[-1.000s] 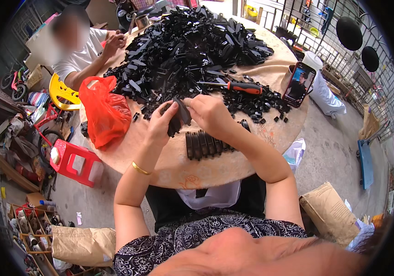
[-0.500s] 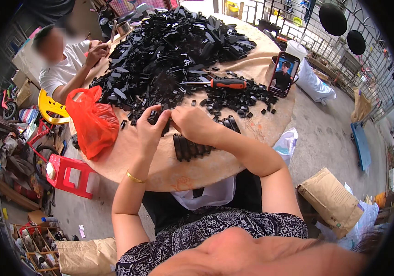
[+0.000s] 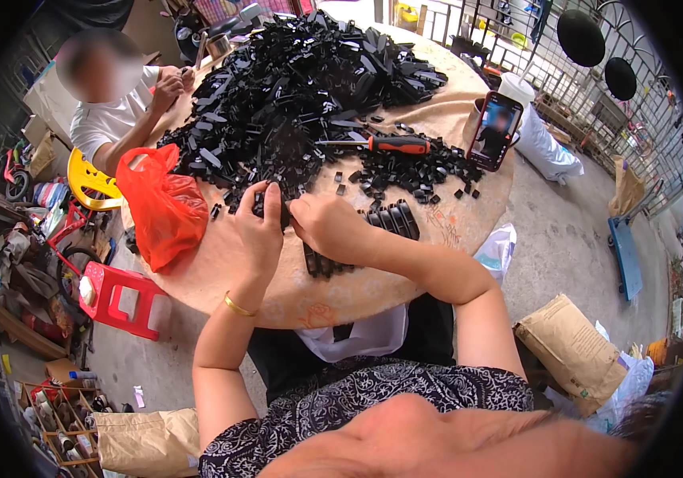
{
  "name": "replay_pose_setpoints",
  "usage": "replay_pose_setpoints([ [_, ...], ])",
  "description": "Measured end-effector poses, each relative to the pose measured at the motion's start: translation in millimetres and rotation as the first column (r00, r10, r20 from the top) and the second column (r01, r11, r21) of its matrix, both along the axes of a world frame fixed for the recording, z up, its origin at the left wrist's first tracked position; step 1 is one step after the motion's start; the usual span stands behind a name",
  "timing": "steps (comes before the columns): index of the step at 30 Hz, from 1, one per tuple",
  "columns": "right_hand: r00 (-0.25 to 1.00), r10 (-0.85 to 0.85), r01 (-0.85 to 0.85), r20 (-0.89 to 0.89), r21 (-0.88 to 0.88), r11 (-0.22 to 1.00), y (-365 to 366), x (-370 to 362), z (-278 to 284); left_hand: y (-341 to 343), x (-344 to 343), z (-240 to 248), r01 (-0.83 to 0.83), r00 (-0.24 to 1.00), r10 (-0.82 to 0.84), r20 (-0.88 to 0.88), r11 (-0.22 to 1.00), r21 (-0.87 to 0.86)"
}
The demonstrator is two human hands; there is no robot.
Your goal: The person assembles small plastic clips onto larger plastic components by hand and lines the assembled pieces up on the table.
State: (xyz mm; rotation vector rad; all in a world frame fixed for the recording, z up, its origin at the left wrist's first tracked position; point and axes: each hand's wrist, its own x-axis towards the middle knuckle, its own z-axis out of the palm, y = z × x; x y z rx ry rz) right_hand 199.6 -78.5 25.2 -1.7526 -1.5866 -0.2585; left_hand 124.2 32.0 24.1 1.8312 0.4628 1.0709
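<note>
Left hand point(image 3: 261, 237) pinching black part point(image 3: 285, 215) between hands; right hand point(image 3: 330, 229) curled, grip unclear.

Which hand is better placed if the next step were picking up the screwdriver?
Probably the right hand: it is nearer the screwdriver, whose handle lies toward that side, while the left hand, farther left, holds a black piece.

Black part point(image 3: 285, 215): dark all over, largely covered by fingers, so its full outline cannot be told.
Hold: gripped in the left hand point(image 3: 260, 229), thumb lying across it (black shows on both sides of the thumb).
Place: between that hand and the right hand's bent fingers point(image 3: 300, 209).
Tilt: unclear.
</note>
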Motion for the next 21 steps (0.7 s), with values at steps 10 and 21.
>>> replay_pose_setpoints([
  [10, 0.957, 0.162, -0.171, -0.240, -0.017, 0.985, 7.2, 11.7, 1.4, 18.1, 3.1, 0.0, 0.119, 0.967, 0.004, 0.255, 0.878, -0.463],
  [21, 0.815, -0.489, 0.578, 0.310, -0.476, 0.663, -13.8, 100.4, 1.6, -105.2, -93.9, -36.7, 0.975, 0.065, -0.606, -0.793, 0.206, -0.078],
])
